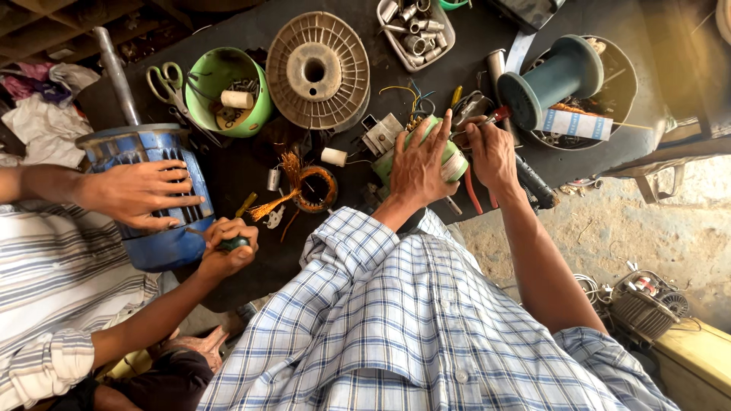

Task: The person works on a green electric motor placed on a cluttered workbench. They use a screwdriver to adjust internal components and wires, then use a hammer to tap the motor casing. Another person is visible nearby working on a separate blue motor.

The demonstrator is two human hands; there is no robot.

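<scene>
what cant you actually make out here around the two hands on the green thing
Head view, the only one:
- Most of the round green casing: covered by the left hand.
- The tip of the red-handled tool in the right hand: hidden behind the fingers.
- Small metal parts in the grey tray: too small, cut by the top edge.

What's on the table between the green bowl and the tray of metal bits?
In the head view, a big round plastic spool lies between the green bowl and the tray.
</scene>
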